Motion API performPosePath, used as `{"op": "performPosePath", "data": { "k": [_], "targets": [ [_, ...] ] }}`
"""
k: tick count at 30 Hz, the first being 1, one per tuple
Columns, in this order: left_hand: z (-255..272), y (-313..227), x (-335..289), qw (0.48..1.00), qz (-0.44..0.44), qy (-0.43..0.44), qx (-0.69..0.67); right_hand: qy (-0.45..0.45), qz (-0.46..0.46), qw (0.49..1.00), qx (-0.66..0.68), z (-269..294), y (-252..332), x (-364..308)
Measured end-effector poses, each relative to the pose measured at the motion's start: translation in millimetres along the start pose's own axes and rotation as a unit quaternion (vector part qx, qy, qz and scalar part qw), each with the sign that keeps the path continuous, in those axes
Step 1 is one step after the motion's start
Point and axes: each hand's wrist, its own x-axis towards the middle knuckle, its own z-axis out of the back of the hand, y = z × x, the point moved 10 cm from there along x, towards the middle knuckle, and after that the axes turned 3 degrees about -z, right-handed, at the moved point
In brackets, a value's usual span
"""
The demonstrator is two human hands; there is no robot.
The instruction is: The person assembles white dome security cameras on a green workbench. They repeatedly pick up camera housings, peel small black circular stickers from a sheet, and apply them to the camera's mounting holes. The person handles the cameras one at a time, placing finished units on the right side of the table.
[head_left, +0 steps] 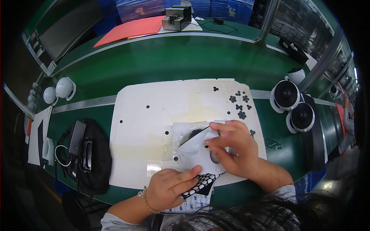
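A white, rounded plastic camera housing [200, 150], wrapped in clear film, is steadied on the white work mat [135, 115].

It is gripped by the right hand [233, 148], which hides its far side. A black sheet of punched round pads [202, 183] is pinched by the left hand [171, 188], partly covered.

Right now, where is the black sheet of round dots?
In the head view, the black dotted sheet lies at the white mat's near edge, under the left hand.

Black honeycomb-cut sticker sheet [200, 184] — flat under white backing sheet [198, 148] — on mat's near edge
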Motion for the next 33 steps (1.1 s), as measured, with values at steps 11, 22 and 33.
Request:
{"op": "performPosePath", "data": {
  "k": [11, 22, 33],
  "targets": [
    [0.9, 0.8, 0.0, 1.000, 0.008, -0.008, -0.001, -0.061, -0.131, 0.924, 0.355, -9.7, -30.9, -5.7],
    [0.1, 0.9, -0.3, 1.000, 0.006, -0.010, 0.002, -0.060, -0.139, 0.927, 0.343, -11.1, -31.7, -7.6],
    [-0.7, -0.6, -1.9, 1.000, -0.018, -0.016, 0.004, 0.004, -0.038, 0.999, -0.002, 6.0, -4.2, -12.3]
  ]
}}
